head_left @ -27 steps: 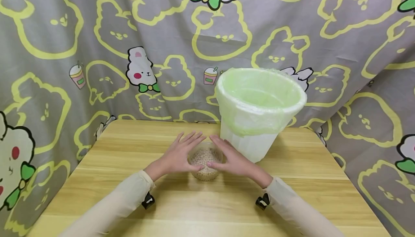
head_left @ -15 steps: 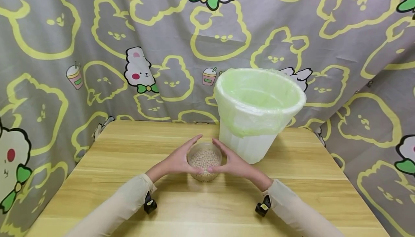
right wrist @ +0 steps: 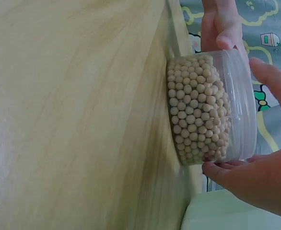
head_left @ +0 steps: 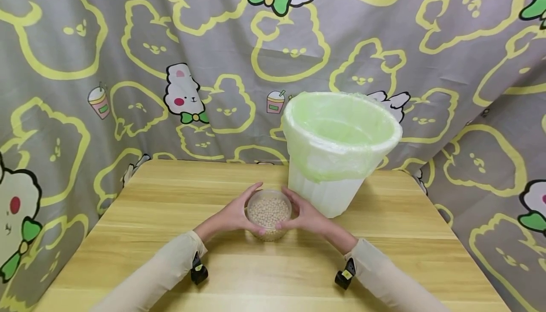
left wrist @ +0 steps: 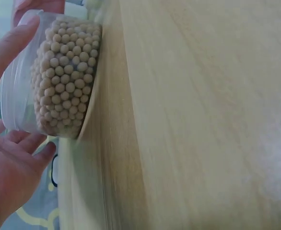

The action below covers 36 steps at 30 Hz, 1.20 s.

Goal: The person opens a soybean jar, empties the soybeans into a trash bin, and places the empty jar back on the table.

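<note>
A round clear plastic tub [head_left: 268, 212], mostly full of small beige balls [left wrist: 66, 79], stands upright on the wooden table. My left hand [head_left: 234, 215] holds its left side, thumb at the near rim and fingers round the far side. From the right, my right hand [head_left: 304, 212] grips it in the same way, the two thumbs almost meeting at the front. Up close in the right wrist view, the tub [right wrist: 203, 108] sits on the tabletop, with right fingertips [right wrist: 215, 170] at its side. No lid shows on it in the head view.
Behind and right of the tub stands a tall white bin [head_left: 324, 193] lined with a pale green bag, close to my right fingers. A grey patterned curtain [head_left: 230, 41] hangs behind the wooden table [head_left: 264, 274]. Both wrists wear small black devices.
Both hands have come down and inward from hovering about the tub to holding its sides. The tub and bin have stayed in place.
</note>
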Tool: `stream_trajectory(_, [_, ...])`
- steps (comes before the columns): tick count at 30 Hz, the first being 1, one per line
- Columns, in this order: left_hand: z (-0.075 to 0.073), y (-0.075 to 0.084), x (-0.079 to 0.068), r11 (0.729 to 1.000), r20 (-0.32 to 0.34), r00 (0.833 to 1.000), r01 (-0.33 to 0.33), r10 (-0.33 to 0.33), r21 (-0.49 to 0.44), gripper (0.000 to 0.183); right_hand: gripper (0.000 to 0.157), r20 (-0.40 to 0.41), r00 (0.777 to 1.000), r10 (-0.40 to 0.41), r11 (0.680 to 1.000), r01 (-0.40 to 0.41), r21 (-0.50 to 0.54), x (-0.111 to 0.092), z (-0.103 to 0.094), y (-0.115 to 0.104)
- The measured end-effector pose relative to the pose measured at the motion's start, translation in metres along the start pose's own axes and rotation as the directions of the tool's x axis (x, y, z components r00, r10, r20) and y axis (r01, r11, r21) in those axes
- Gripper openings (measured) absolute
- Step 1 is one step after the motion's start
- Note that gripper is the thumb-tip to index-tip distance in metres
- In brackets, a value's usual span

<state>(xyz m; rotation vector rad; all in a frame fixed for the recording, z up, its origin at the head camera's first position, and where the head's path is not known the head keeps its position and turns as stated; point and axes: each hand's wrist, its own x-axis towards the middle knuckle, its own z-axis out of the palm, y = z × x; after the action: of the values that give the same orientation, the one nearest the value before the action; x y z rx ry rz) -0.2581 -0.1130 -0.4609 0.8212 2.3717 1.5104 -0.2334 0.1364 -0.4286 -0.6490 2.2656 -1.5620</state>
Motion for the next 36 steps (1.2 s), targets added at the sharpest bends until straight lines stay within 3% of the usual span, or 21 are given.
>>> stream_trajectory(9, [-0.005, -0.004, 0.007, 0.999, 0.046, 0.998, 0.039, -0.037, -0.037, 0.123, 0.105, -0.003, 0.998, 0.060, 0.996, -0.060, 0.069, 0.011, -0.003, 0.022])
stream_trajectory(16, [-0.003, -0.009, 0.011, 1.000, 0.096, 0.995, 0.002, -0.001, -0.019, 0.119, 0.109, 0.003, 0.996, 0.087, 0.994, -0.087, 0.062, 0.013, -0.003, 0.026])
stream_trajectory(21, [-0.004, -0.011, 0.012, 1.000, 0.065, 0.998, -0.011, 0.012, -0.014, 0.114, 0.112, 0.004, 0.997, 0.079, 0.995, -0.079, 0.059, 0.015, -0.001, 0.026])
stream_trajectory(26, [-0.005, -0.006, 0.011, 0.997, 0.039, 0.999, -0.003, 0.006, -0.073, 0.108, 0.109, -0.002, 0.997, 0.077, 0.991, -0.076, 0.114, 0.013, -0.002, 0.021])
stream_trajectory(30, [-0.007, 0.006, 0.010, 0.997, 0.018, 0.999, -0.029, 0.030, -0.078, 0.109, 0.102, -0.030, 0.999, 0.040, 0.985, -0.035, 0.169, 0.009, -0.005, 0.012])
stream_trajectory(36, [-0.018, 0.063, 0.001, 0.990, 0.014, 0.995, -0.101, 0.103, -0.101, 0.112, 0.099, -0.125, 0.991, -0.050, 0.987, 0.068, 0.143, 0.001, -0.010, -0.018])
